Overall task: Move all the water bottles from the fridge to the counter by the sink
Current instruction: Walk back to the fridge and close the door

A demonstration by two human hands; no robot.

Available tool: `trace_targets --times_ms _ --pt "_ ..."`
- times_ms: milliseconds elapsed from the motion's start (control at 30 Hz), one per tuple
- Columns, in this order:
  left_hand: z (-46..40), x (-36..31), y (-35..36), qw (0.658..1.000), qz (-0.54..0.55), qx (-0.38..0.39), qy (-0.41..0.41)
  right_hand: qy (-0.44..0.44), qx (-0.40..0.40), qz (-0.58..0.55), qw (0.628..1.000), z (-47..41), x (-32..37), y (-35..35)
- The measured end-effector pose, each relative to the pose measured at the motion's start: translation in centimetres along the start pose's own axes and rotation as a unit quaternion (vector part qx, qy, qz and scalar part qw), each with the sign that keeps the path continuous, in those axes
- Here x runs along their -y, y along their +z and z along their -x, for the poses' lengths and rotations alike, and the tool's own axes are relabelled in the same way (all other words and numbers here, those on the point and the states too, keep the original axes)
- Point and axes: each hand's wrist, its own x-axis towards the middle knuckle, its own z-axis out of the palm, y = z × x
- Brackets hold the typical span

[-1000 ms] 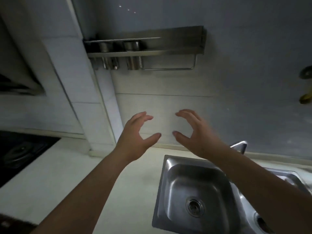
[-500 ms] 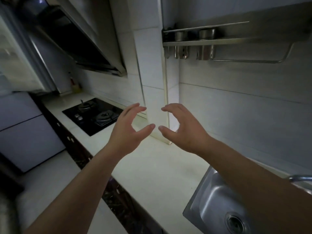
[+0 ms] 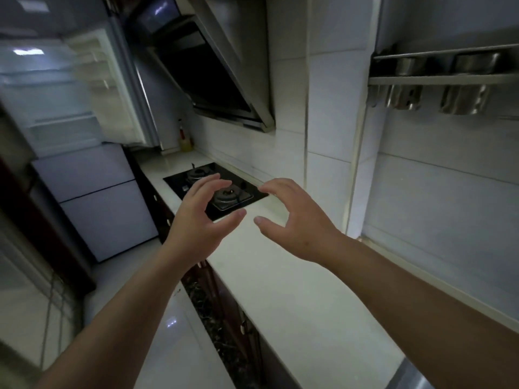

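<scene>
Hands: left hand (image 3: pixel 193 220) and right hand (image 3: pixel 297 226) both half-curled, empty, thumbs nearly meeting | counter (image 3: pixel 280 276) beneath them | stove (image 3: pixel 216 189) just beyond | fridge (image 3: pixel 70 113) far left, door open, bottles not discernible

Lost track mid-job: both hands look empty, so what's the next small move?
Probably step toward the open white fridge at far left: left hand and right hand hover empty over the pale counter, and no bottle shows there.

Two hands (image 3: pixel 196 228), one fridge (image 3: pixel 84 153), two burners (image 3: pixel 224 196), two metal holders (image 3: pixel 463 88)
</scene>
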Motion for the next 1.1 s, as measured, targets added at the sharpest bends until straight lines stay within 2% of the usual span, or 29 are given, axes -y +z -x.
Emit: trace_targets --times_ms 567,833,1100 --pt "-6.7 22.9 -18.2 0.997 -0.029 -0.063 -0.039 -0.055 0.047 -0.037 0.997 -19.7 9.7 20.9" --pt "-8.4 29.8 -23.0 0.992 -0.046 -0.091 -0.069 -0.086 0.072 -0.052 0.992 -26.8 11.6 27.5" --pt "-13.1 37.5 -24.7 0.987 -0.079 -0.105 -0.088 -0.103 0.090 -0.086 0.987 -35.1 10.1 34.5"
